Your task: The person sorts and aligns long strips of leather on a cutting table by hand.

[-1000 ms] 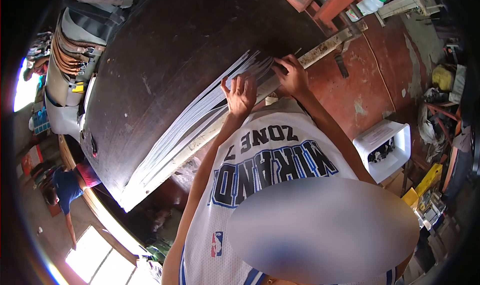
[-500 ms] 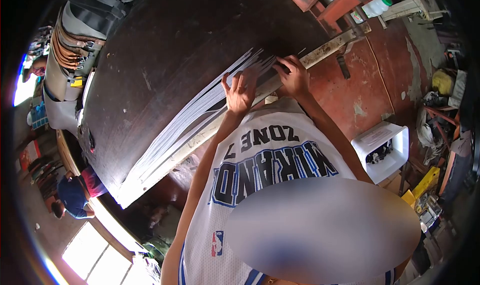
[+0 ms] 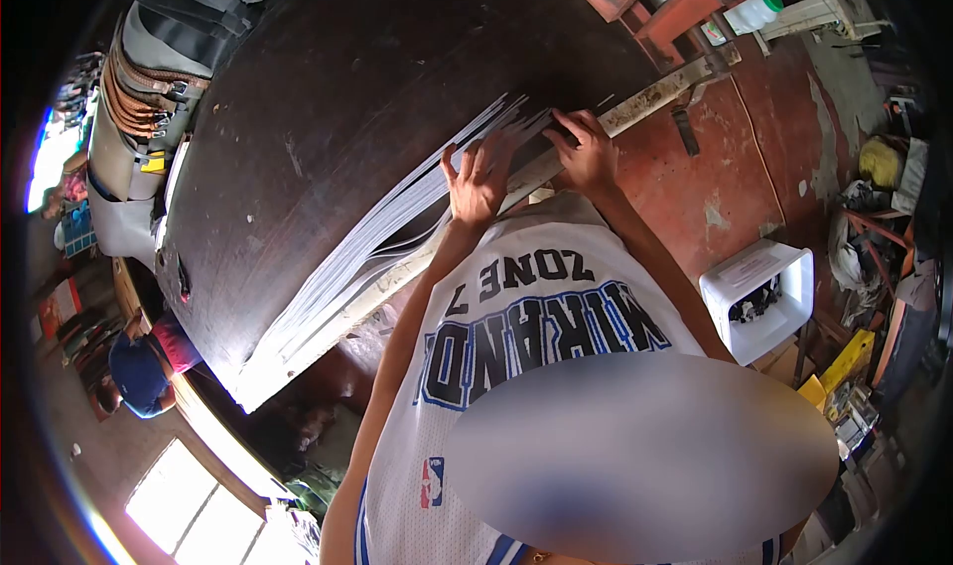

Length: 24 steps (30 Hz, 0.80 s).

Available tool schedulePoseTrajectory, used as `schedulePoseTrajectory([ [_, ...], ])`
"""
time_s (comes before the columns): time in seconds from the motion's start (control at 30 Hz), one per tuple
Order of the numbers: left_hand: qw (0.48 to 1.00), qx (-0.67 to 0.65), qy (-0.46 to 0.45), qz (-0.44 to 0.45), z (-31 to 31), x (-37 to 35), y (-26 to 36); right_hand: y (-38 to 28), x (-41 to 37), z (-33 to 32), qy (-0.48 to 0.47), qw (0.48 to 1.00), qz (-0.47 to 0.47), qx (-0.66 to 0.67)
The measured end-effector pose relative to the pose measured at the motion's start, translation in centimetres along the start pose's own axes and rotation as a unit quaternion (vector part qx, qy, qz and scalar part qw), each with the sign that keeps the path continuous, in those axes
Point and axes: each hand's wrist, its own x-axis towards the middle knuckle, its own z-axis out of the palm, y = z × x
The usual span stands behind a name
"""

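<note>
— Where are your hands?

— Both are on the strips (image 3: pixel 397 217), a fanned stack of thin pale ones lying slantwise along the near edge of the dark worktop (image 3: pixel 328 98). My left hand (image 3: pixel 479 183) lies flat on them, fingers spread, gripping nothing. My right hand (image 3: pixel 586 153) is just beside it at the far end of the stack, fingers bent down onto the strip ends. I cannot tell whether it pinches them or only presses.

— What runs under the stack?

— A pale wooden rail (image 3: pixel 650 90) along the worktop's edge. The strips lie partly on it, and it runs on past my right hand.

— Any containers about?

— A white crate (image 3: pixel 784 267) stands on the red floor to my right, well apart from the worktop. Dark things lie in it, too small to make out, and a white sheet rests across one end. Further off, a white bottle (image 3: pixel 751 11) with a green cap lies on its side by a red box (image 3: pixel 685 4). I cannot see what the bottle holds.

— And on the other side?

— A pile of leather straps (image 3: pixel 149 78) sits at the worktop's far left edge. Below it, another person in a blue cap (image 3: pixel 139 371) is bent low.
</note>
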Motion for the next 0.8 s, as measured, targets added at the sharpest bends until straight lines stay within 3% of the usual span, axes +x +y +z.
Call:
schedulePoseTrajectory([
  [0.37,1.0,-0.009,-0.012,0.004,-0.4,-0.4,-0.2,-1.0,0.4,-0.6,-0.012,0.999,0.042,0.031],
  [0.8,1.0,-0.005,-0.027,-0.001,-1.6,-0.9,-0.3,-1.1,-0.6,-0.2,-0.023,0.999,0.019,0.036],
])
